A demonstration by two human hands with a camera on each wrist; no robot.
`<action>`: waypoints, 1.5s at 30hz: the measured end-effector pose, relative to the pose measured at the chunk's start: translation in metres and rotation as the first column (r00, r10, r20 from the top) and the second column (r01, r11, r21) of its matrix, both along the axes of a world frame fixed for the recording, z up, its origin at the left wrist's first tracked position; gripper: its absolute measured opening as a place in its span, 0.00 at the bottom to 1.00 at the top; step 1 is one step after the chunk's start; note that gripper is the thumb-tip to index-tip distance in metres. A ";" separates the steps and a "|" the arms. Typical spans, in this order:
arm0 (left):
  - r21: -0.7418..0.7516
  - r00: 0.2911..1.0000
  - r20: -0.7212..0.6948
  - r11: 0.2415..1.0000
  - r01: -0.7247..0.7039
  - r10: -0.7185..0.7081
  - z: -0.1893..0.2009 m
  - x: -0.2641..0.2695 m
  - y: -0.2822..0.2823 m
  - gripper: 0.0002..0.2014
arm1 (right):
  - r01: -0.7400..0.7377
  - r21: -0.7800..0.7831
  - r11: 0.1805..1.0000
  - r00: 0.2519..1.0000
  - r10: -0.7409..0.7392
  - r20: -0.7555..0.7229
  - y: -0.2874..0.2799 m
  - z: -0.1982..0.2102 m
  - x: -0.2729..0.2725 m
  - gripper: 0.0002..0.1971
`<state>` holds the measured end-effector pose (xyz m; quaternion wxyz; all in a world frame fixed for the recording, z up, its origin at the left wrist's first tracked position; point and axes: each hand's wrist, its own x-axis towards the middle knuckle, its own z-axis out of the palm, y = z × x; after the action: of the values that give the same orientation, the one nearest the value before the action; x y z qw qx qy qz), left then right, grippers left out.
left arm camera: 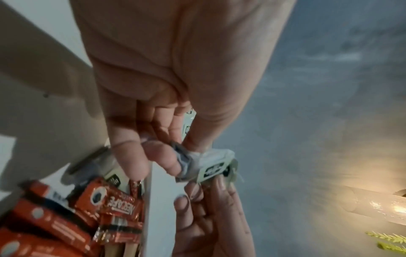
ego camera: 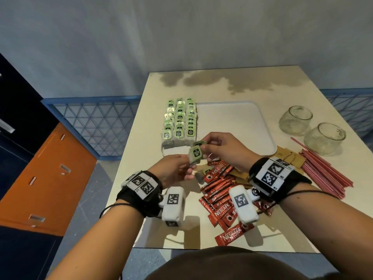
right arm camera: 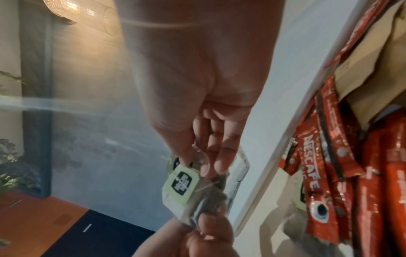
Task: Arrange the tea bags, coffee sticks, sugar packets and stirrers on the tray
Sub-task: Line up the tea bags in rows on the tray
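Green-tagged tea bags (ego camera: 195,155) pinched between left hand (ego camera: 175,171) and right hand (ego camera: 224,149).

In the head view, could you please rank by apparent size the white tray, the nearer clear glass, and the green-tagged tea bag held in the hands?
1. White tray
2. Nearer clear glass
3. Green-tagged tea bag, smallest though nearest the camera.

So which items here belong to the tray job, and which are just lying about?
Job:
tray
tea bags in rows
tea bag held by left hand and right hand
coffee sticks
brown packets
red stirrers

Lying about:
two glass cups
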<state>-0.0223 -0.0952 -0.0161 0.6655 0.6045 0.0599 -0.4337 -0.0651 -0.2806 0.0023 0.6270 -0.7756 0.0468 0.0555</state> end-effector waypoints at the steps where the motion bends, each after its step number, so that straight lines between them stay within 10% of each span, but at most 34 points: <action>1: 0.009 1.000 -0.031 1.000 -0.006 0.006 0.002 0.001 -0.004 0.06 | -0.012 0.024 1.000 1.000 0.012 -0.006 0.000 0.002 0.001 0.07; 7: -0.010 0.991 -0.132 1.000 0.025 -0.026 0.010 0.006 -0.015 0.07 | -0.104 -0.019 0.994 0.994 0.105 0.014 -0.009 0.014 0.002 0.08; 15: -0.164 0.965 0.215 0.969 0.187 -0.150 -0.004 0.004 -0.012 0.29 | -0.057 -0.005 0.998 0.997 0.057 -0.052 -0.002 0.006 -0.001 0.08; 20: 0.291 0.869 0.429 0.948 0.126 -0.247 -0.020 -0.005 -0.006 0.08 | -0.092 -0.225 0.970 0.993 0.072 -0.092 0.001 -0.014 0.001 0.08; 23: 0.604 0.607 0.629 0.797 0.011 -0.485 -0.027 -0.004 -0.004 0.06 | -0.205 -0.575 0.792 0.979 0.170 -0.115 -0.009 -0.028 0.002 0.06; 31: 0.832 0.455 0.481 0.554 0.033 -0.750 -0.029 -0.004 -0.030 0.14 | -0.223 -0.660 0.718 0.975 0.169 -0.146 -0.011 -0.038 0.004 0.11; 41: 0.760 0.595 0.471 0.642 0.101 -0.651 -0.029 -0.002 -0.030 0.24 | -0.241 -0.648 0.723 0.970 0.162 -0.180 -0.012 -0.039 0.003 0.10; 45: 0.741 0.584 0.469 0.655 0.147 -0.662 -0.029 -0.003 -0.026 0.11 | -0.263 -0.644 0.718 0.965 0.183 -0.190 -0.011 -0.037 0.003 0.09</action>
<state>-0.0249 -0.1208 -0.0451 0.2628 0.9028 -0.2092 -0.2685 -0.0626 -0.2920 -0.0344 0.2952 -0.9429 0.0048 0.1541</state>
